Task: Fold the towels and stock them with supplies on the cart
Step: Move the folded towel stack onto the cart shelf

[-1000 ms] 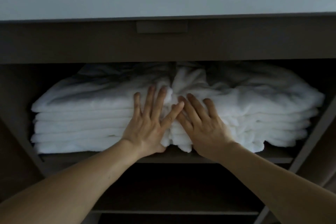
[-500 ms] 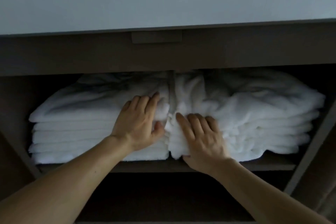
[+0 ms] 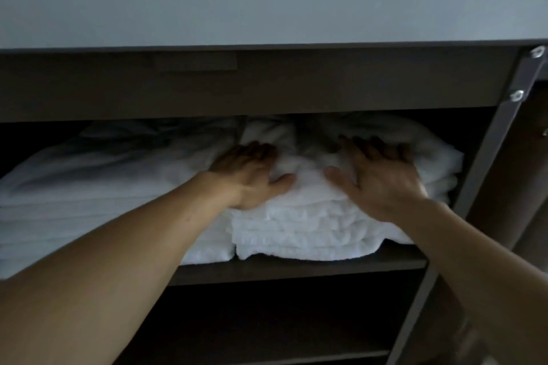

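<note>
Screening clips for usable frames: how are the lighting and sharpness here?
Head view: dim overall; deep shadow under the cart's top panel swallows the back of the towels; left hand and right hand dark and slightly motion-blurred; lower right corner smeared; only small glints on the screws.

2 stacks of white towels on the cart shelf (image 3: 296, 268): left stack (image 3: 89, 201) by its left edge, right stack (image 3: 320, 228) toward the right edge. Layers per stack too blurry to count tbh. 2 hands: left hand (image 3: 252, 178) + right hand (image 3: 379, 181). 2 bolts on the right upright (image 3: 486, 163): upper bolt (image 3: 536, 52), lower bolt (image 3: 517, 95).
</note>
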### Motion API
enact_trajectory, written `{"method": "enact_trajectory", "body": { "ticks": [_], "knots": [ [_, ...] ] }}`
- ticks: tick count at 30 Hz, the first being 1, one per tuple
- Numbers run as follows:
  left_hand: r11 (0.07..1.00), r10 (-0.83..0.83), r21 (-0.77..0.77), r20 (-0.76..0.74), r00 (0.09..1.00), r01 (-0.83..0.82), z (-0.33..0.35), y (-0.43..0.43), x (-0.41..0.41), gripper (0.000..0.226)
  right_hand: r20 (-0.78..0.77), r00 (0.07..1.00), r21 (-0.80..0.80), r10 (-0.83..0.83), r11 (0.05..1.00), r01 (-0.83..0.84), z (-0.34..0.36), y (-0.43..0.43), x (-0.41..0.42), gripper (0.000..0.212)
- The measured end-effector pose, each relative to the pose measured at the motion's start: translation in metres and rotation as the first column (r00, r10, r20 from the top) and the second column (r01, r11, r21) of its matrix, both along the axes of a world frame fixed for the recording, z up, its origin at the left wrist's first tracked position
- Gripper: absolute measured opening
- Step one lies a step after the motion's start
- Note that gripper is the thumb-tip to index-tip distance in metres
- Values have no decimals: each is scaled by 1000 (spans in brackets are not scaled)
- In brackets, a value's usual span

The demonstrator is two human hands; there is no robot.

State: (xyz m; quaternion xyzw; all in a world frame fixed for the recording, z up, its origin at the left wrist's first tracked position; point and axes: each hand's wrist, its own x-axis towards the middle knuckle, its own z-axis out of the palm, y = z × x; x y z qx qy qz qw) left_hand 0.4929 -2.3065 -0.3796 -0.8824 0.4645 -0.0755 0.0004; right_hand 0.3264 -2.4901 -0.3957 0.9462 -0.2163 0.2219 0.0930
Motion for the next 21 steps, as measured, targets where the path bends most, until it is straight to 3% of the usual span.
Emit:
{"method": "enact_trajectory", "body": {
  "ticks": [2, 4, 7, 9, 12, 14, 18, 21],
  "knots": [
    [998, 65, 29, -61, 996, -64, -2, 7, 2, 103, -184, 977, 65, -108, 990, 122, -11, -15, -6, 114],
    [992, 120, 60, -105, 987, -114, -2, 11, 3, 106, -175, 975, 109, -140, 981, 160, -24, -11, -9, 127],
    [982, 157, 117, -52, 986, -150, -3, 13, 1, 106, -89, 983, 108, -162, 979, 171, -33, -1, -11, 135],
    [980, 133, 144, 16, 991, -134, 0, 9, -2, 95, -88, 989, 102, -119, 987, 128, -24, -4, -14, 126],
    [994, 87, -87, 163, 983, -74, 19, -10, 4, 73, -56, 997, 131, -49, 990, 56, 8, -25, -6, 83],
    [989, 44, -149, 238, 970, -8, 26, -26, 13, 68, -29, 996, 97, -79, 992, 82, 26, -45, 3, 74],
    [990, 138, -9, 40, 990, -138, 1, -32, 26, 86, -245, 955, 112, -166, 974, 198, 13, -70, 9, 84],
    [970, 241, 56, -118, 963, -236, -8, -24, 29, 105, -236, 955, 191, -179, 955, 226, 1, -76, 11, 99]
  ]
}}
